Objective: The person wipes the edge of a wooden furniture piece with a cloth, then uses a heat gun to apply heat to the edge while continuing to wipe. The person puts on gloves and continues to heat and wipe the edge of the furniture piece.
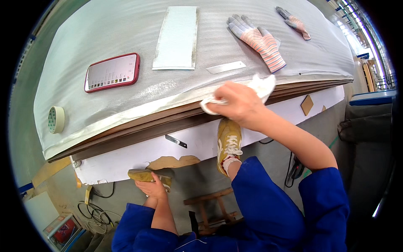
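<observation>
My right hand (237,103) grips a crumpled white cloth (262,88) at the front edge of a stack of brown boards (126,128), under a pale foam sheet (109,38). My left hand (153,189) is low on the left, its fingers round a yellow shoe (138,174). My other yellow shoe (228,140), with white laces, is raised below the cloth. On the sheet lie a red-cased phone (111,73), a tape roll (56,119), a pale strip (175,38), a metal strip (226,67) and two striped gloves (264,48) (299,26).
Below the boards is a white panel (268,126) with a dark blade-like piece (176,141). A wooden stool (210,210) stands between my legs. Cables (94,214) and a boxed item (63,231) are at the lower left. A dark draped shape (365,126) is at the right.
</observation>
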A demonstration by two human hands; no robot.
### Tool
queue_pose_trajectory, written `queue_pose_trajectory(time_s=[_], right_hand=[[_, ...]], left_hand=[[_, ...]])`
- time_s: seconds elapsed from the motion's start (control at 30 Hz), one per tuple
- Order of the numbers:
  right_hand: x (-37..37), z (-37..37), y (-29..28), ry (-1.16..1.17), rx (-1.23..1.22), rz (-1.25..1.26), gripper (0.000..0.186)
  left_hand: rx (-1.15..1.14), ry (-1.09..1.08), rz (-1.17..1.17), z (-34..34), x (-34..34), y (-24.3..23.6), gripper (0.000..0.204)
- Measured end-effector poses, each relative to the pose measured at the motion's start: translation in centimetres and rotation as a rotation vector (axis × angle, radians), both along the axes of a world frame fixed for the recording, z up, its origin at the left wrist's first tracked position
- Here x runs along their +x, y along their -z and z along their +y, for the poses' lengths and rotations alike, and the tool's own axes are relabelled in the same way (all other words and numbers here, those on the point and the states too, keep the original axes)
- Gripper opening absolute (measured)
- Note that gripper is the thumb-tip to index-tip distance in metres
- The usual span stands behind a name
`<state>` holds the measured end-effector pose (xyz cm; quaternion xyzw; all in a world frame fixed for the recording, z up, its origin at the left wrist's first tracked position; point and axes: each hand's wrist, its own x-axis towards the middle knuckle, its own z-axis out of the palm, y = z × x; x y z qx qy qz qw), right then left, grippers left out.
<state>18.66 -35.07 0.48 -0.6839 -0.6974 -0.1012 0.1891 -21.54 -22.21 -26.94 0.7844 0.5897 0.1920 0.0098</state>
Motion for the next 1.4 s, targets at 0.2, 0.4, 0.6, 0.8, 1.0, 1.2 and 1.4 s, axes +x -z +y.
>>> queue_pose_trajectory(time_s=[0.2,0.4,0.6,0.8,1.0,1.2,1.4], right_hand=[[4.0,-8.9,0.0,0.258,0.003,-0.132,0.024],[4.5,-9.0,0.1,0.203,0.051,-0.110,0.025],[-1.2,0.6,2.1,0.049,0.223,-0.024,0.021],[-1.8,-0.2,2.2,0.196,0.266,-0.068,0.018],[3.2,-9.5,3.8,0.508,0.351,-0.103,0.009],[8.3,-17.9,4.0,0.766,0.391,-0.258,0.011],[6.4,-15.9,4.0,0.653,0.357,-0.200,0.021]], left_hand=[[-0.093,0.000,-0.059,0.1,-0.2,0.2,0.085],[-0.081,-0.028,-0.015,0.3,-0.1,0.1,0.085],[0.004,-0.010,-0.006,0.5,-0.7,1.2,0.080],[-0.009,0.040,0.001,0.4,-0.2,-0.1,0.079],[-0.058,-0.026,0.040,0.5,-0.5,0.3,0.078],[0.029,0.026,0.025,1.0,-1.7,1.8,0.079],[0.042,-0.014,0.013,0.7,-0.8,0.9,0.081]])
